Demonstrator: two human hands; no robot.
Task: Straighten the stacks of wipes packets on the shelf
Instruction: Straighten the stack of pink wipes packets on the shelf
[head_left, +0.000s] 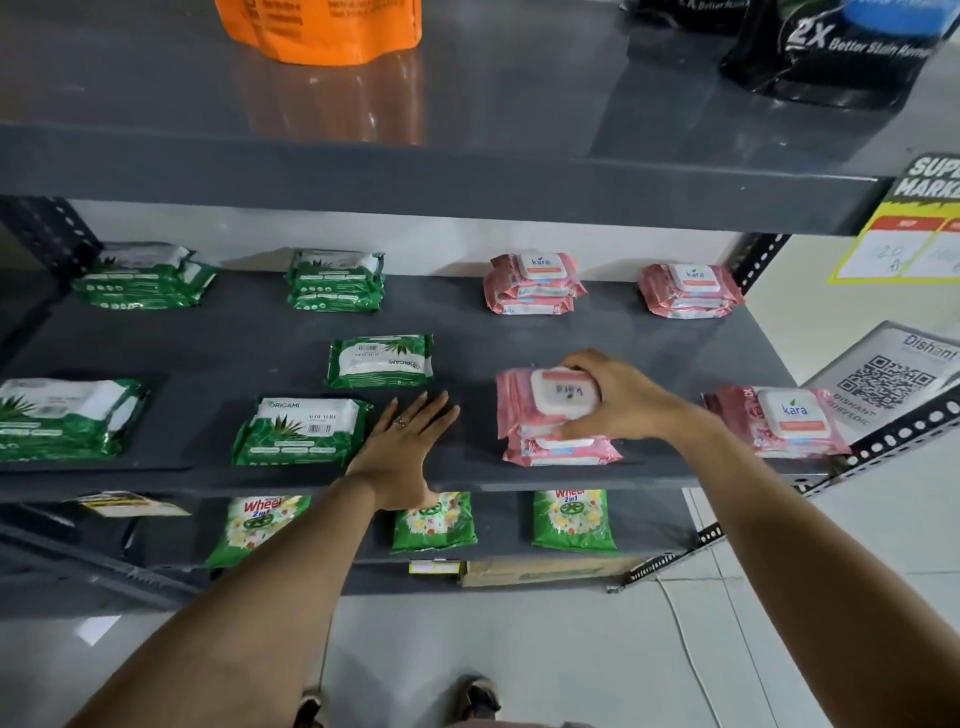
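Five green wipes piles (304, 431), four pink piles (558, 410), three Wheel packets (574, 519), one orange bag (319, 28), two hands (402, 447).

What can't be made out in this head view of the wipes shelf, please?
- Top pink Kara packet: its right side is covered by the right hand.
- Shelf surface under the flat left hand: hidden.
- Handwritten prices on the yellow tag: too faint, and cut by the right edge.
- Green stack at far left: clipped by the left edge.
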